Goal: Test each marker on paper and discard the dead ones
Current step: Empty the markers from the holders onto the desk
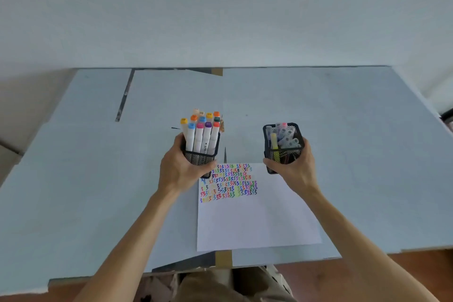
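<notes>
My left hand [180,169] grips a black mesh cup [199,158] packed with several upright white markers with coloured caps [202,130]. My right hand [295,167] grips a second black mesh cup [282,147] tilted toward me, holding several pale markers and a yellow one [285,137]. Both cups sit just beyond the far edge of a white sheet of paper [255,220]. Rows of coloured squiggles [229,182] cover the sheet's upper left part.
The pale blue-grey table [355,154] is made of panels with a dark gap [125,95] at the back left and tan tape [223,258] at the near edge. A pale wall stands behind. My lap shows below the table edge.
</notes>
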